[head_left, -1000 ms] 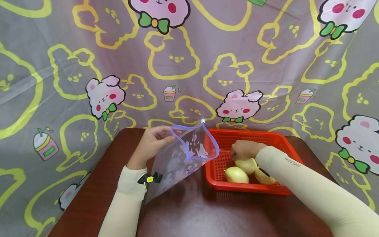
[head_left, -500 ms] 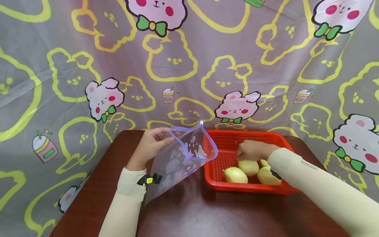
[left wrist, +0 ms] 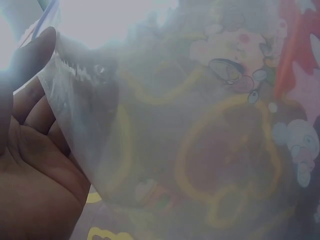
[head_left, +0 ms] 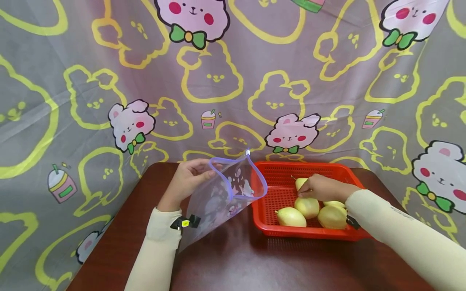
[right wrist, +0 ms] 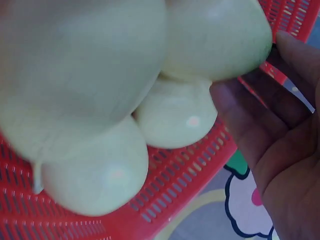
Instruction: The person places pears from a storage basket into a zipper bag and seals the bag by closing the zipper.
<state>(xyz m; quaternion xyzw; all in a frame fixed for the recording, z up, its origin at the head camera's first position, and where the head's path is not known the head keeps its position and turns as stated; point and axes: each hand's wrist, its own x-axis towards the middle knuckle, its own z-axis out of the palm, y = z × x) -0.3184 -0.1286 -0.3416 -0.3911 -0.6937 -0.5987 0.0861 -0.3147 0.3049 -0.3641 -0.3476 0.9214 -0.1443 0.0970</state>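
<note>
My left hand pinches the upper edge of a translucent zip bag. Its purple-rimmed mouth gapes toward the basket, and a white slider sits at the top corner. In the left wrist view, the thumb and fingers lie on either side of the bag's film. My right hand reaches over pale yellow pears in the red basket. Seen from the right wrist, its loosely bent fingers touch the side of a pear, with the thumb spread near it. Part of a stemmed pear shows behind the hand.
The red perforated basket stands at the right of a dark reddish-brown table. Several pears lie in it, one of them a pear at the front left. A cartoon-print curtain hangs behind the table.
My right hand has shifted to the right across the basket, uncovering the stemmed pear at the back. The middle pear has moved slightly right. My left hand and the bag stay nearly in place.
</note>
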